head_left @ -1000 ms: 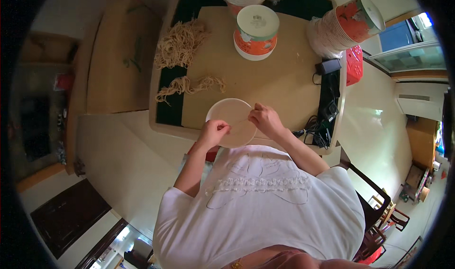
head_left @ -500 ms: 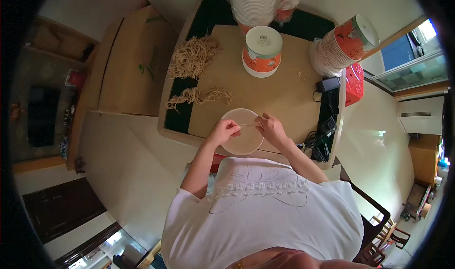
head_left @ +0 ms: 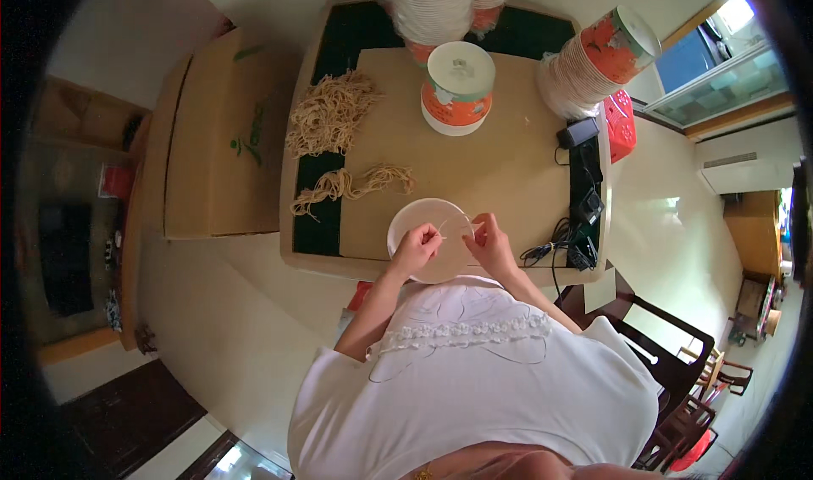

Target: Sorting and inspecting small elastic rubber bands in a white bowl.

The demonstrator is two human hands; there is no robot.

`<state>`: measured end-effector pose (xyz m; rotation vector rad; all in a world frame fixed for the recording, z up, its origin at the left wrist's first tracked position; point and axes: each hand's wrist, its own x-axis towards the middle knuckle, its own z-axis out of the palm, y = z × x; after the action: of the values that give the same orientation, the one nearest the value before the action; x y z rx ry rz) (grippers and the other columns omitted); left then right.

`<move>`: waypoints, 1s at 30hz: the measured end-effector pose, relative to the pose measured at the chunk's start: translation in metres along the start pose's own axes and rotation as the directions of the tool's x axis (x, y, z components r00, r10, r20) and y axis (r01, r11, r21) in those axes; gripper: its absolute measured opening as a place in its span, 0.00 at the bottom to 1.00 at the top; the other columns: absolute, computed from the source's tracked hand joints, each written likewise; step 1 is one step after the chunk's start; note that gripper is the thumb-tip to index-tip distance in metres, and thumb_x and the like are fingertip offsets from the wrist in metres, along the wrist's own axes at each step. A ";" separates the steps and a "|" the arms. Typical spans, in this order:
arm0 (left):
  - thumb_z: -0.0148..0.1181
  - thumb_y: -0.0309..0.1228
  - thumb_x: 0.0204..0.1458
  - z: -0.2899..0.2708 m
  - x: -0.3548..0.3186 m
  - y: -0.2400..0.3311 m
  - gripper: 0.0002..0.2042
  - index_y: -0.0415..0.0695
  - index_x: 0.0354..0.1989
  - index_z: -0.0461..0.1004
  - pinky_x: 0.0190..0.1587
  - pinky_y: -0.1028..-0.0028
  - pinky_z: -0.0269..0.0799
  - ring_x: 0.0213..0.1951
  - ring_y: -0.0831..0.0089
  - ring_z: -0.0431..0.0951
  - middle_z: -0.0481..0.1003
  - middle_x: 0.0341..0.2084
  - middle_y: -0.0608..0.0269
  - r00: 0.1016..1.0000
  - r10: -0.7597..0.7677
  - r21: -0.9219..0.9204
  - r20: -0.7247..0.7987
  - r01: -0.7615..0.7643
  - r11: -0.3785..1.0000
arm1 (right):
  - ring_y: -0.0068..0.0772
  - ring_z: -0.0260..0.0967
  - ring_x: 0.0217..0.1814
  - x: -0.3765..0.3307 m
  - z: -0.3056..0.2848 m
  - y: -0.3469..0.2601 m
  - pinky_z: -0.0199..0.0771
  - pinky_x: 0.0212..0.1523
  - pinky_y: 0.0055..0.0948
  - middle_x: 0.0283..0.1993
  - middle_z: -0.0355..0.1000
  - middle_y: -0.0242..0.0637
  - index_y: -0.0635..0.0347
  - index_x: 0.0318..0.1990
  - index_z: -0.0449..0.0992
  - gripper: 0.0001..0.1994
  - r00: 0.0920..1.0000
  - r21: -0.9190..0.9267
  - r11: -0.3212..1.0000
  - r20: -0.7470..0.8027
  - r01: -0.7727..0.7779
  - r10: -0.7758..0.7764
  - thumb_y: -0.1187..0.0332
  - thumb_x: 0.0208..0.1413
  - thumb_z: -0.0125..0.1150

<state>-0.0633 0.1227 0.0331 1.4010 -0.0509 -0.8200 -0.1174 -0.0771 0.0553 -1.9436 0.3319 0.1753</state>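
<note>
Over a white-walled round paper tub [head_left: 436,268], both my hands work with thin beige twine. My left hand [head_left: 418,247] is closed, pinching a short piece of twine [head_left: 443,228] whose ends stick out from the fingertips. Across the tub's right rim my right hand [head_left: 491,245] is curled, thumb and forefinger a little apart; a fine strand of twine [head_left: 465,216] shows at its fingertips, its exact grip hard to see. To the left lie a small twine bundle [head_left: 339,188] and a larger tangled twine heap [head_left: 333,114].
An upside-down orange and white tub [head_left: 458,99] stands on a cardboard sheet [head_left: 474,175]. Wrapped tub stacks [head_left: 432,6] rise at the back, another tub stack [head_left: 593,65] leans right. Black adapters and cables [head_left: 584,205] line the right edge. A large carton [head_left: 229,141] stands left.
My hands have moved apart; the twine stretched between them before now shows as loose ends near each hand. The view has shifted slightly.
</note>
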 end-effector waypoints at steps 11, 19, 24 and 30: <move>0.56 0.30 0.57 0.012 -0.003 0.001 0.06 0.43 0.32 0.77 0.20 0.84 0.53 0.19 0.90 0.62 0.66 0.17 0.78 0.998 -0.024 -0.016 -0.050 0.023 1.000 | 0.45 0.67 0.40 0.009 -0.008 -0.031 0.70 0.41 0.39 0.36 0.68 0.42 0.57 0.36 0.75 0.11 0.835 -0.260 0.796 0.106 0.547 -0.540 0.72 0.42 0.66; 0.52 0.40 0.61 0.023 -0.003 0.011 0.17 0.41 0.27 0.77 0.20 0.83 0.58 0.18 0.86 0.65 0.72 0.19 0.72 0.987 -0.130 -0.234 -0.097 0.105 0.967 | 0.38 0.71 0.32 0.005 -0.015 -0.026 0.73 0.33 0.33 0.33 0.69 0.42 0.62 0.33 0.74 0.06 0.895 -0.096 0.891 0.102 0.444 -0.435 0.77 0.47 0.63; 0.51 0.40 0.61 0.016 0.013 0.000 0.17 0.43 0.23 0.75 0.21 0.83 0.60 0.19 0.86 0.67 0.72 0.19 0.71 0.989 -0.146 -0.296 -0.030 0.130 0.946 | 0.30 0.71 0.31 -0.013 -0.019 -0.022 0.73 0.32 0.28 0.33 0.69 0.40 0.63 0.35 0.74 0.05 0.913 0.020 0.918 0.090 0.397 -0.397 0.79 0.51 0.59; 0.54 0.33 0.57 0.014 -0.014 0.032 0.14 0.42 0.20 0.71 0.24 0.79 0.64 0.21 0.83 0.68 0.70 0.17 0.71 0.972 0.118 -0.048 0.203 -0.111 0.993 | 0.42 0.67 0.35 -0.012 -0.009 -0.005 0.70 0.34 0.36 0.30 0.67 0.39 0.57 0.33 0.77 0.07 0.875 -0.313 0.822 0.071 0.476 -0.479 0.75 0.44 0.63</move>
<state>-0.0650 0.1169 0.0702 1.2623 -0.2729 -0.8628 -0.1277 -0.0821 0.0664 -2.2883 -0.2028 -0.1221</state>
